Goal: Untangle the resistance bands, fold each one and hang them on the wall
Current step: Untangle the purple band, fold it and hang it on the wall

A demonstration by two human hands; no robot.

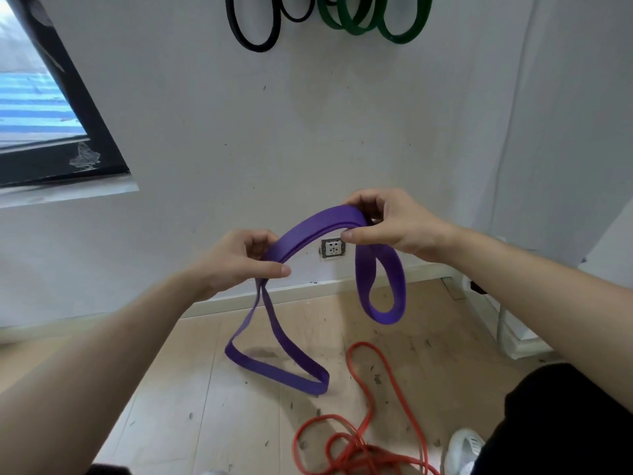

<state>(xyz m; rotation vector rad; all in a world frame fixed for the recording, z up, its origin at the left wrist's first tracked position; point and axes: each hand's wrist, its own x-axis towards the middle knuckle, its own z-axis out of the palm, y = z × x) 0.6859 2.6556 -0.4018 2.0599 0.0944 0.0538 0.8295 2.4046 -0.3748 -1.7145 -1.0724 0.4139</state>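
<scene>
Tangled on the floor (239,389) nearest: orange band (358,450). Above, pinched mid-air by fingers of left hand (236,260) and right hand (394,224): doubled purple band (318,221), loops dangling. Farther, hanging on wall (342,132): black band (255,46), green band (399,37).

Shot from head height through a single wide-angle lens, facing forward and tilted down, close to the white wall (342,132) and taking in the wooden floor (205,389) at its foot from above.
</scene>
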